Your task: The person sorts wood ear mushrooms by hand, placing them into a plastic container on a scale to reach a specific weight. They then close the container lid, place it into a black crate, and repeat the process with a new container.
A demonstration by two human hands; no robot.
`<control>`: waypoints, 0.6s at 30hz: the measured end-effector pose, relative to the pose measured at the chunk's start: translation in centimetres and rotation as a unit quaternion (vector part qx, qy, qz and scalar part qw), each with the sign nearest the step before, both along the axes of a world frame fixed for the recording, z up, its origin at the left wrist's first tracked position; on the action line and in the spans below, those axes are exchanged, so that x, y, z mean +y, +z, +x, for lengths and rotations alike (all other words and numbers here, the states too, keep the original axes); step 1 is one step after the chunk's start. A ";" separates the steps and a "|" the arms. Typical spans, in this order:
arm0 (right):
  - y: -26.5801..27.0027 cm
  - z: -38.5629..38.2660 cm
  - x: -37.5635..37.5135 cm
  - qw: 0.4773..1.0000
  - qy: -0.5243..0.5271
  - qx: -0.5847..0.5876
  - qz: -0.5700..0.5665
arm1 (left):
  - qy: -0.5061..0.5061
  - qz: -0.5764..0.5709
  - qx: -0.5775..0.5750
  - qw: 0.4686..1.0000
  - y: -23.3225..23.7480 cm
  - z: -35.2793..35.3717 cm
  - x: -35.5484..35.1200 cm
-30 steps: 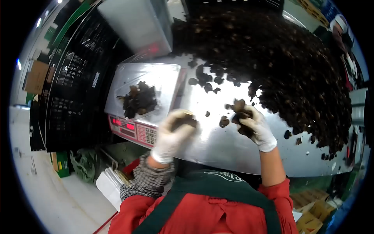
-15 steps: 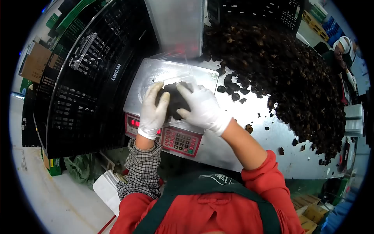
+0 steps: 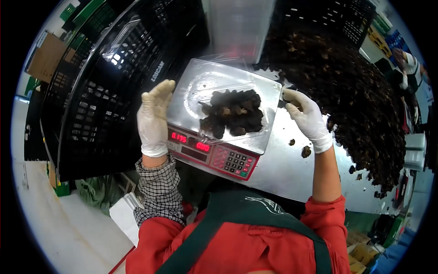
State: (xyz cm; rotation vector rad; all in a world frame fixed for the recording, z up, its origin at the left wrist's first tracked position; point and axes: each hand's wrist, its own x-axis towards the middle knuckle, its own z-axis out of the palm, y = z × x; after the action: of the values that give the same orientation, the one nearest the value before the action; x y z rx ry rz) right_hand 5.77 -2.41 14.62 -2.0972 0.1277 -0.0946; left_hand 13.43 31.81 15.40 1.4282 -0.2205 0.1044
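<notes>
A digital scale point(image 3: 214, 153) with red digits and a keypad stands on a steel table point(image 3: 283, 173). On its pan lies a clear plastic tray point(image 3: 219, 89) holding a heap of dark dried fungus pieces point(image 3: 233, 118). My left hand point(image 3: 153, 119), in a white glove, is open and flat beside the scale's left edge, holding nothing. My gloved right hand point(image 3: 308, 119) hovers at the scale's right side, fingers curled near a few loose dark pieces; whether it holds any is unclear.
A big pile of the same dark pieces point(image 3: 351, 91) covers the table to the right. Black plastic crates point(image 3: 114, 86) stand stacked on the left. Another person point(image 3: 408, 68) is at the far right. Loose bits point(image 3: 305, 151) dot the steel.
Both hands were pressing dark pieces into the tray half a second ago. They have since drawn apart to the scale's sides, leaving the heap on the pan.
</notes>
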 end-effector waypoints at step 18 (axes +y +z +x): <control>0.0 2.5 5.7 0.983 0.067 -0.043 -0.167 | 0.015 0.167 -0.038 0.985 -2.9 -2.7 1.5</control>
State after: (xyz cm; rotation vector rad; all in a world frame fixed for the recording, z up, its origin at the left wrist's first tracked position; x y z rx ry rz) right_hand 8.23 3.31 14.63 -2.4264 -0.0895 -0.1324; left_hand 10.73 33.35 12.50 1.7627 -0.2890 0.1534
